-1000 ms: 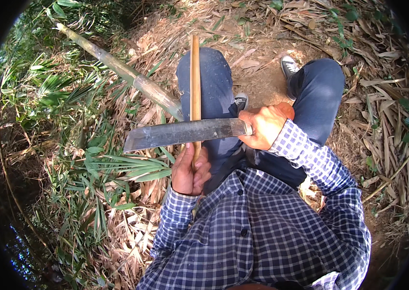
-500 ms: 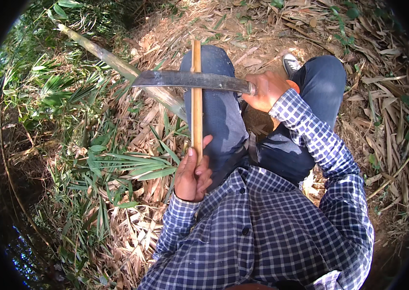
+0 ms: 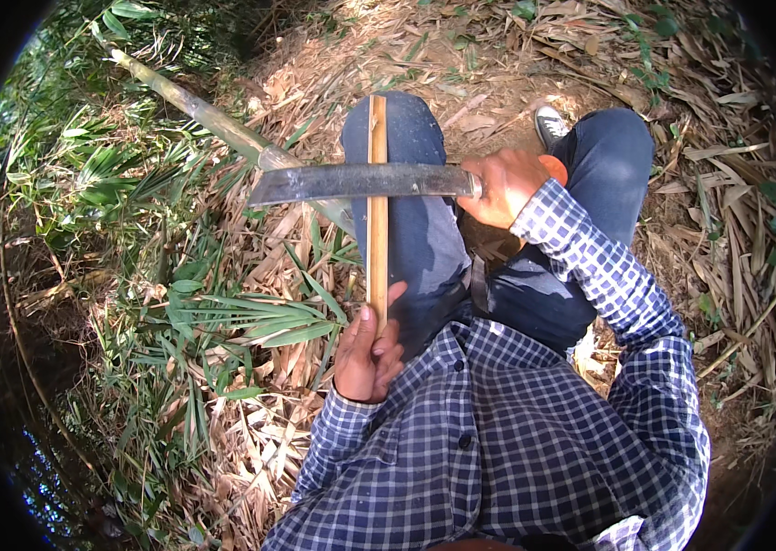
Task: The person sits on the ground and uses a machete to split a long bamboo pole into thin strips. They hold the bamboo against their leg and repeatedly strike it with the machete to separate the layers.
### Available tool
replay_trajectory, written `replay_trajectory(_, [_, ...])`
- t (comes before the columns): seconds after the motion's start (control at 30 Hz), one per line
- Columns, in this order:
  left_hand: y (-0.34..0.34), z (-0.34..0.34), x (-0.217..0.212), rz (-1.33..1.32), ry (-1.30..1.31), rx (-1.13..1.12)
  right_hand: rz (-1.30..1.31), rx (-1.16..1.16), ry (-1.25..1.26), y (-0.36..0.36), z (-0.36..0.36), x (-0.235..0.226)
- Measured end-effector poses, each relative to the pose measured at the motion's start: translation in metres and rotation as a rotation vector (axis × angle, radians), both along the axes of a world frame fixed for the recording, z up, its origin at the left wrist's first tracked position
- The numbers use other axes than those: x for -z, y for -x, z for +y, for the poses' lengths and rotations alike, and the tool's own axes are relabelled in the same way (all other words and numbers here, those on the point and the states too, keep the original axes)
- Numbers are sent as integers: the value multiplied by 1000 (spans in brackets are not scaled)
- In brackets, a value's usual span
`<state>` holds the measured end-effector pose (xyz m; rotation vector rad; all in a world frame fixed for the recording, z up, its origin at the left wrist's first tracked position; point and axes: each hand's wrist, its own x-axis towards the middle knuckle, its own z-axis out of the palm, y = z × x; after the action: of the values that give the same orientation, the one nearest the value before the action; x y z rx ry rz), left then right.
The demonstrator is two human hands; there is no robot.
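A narrow split bamboo strip (image 3: 378,248) lies lengthwise along my left thigh, its pale inner side up. My left hand (image 3: 369,356) pinches its near end between thumb and fingers. In my right hand (image 3: 507,186) is a machete, fingers wrapped round its orange handle (image 3: 554,169). The long dark machete blade (image 3: 314,184) crosses over the strip at about a right angle, its tip pointing left. Whether the edge touches the strip I cannot tell. The strip's far end reaches the top of my left knee.
A long bamboo pole (image 3: 188,103) slants from the upper left down to beside my left leg. Green bamboo leaves (image 3: 264,319) lie left of my legs. Dry leaf litter (image 3: 718,275) covers the ground at right. My shoe (image 3: 549,127) shows beyond my right leg.
The blade and my right hand have come a little nearer to me. My left hand and the strip have also shifted slightly toward my body.
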<state>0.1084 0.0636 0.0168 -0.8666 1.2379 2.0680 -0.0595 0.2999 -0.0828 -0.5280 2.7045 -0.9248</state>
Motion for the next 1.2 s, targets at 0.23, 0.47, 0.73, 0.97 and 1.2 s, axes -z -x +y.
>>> replay_trajectory(0.23, [-2,2,1,-6,-12,-10,-21,62,-28,14,1,0])
replay_trajectory(0.47, [-1,4,0,9,-19,-9,-55,245,12,44,17,26])
replay_trajectory(0.73, [14,5,4,84,91,-81,-149,-137,24,-57,-5,-35])
replay_trajectory(0.97, [8,5,5,131,228,-33,-78,-70,50,-43,3,-16])
replay_trajectory(1.2, [2,3,5,146,292,-23,-31,-130,34,-39,3,-8])
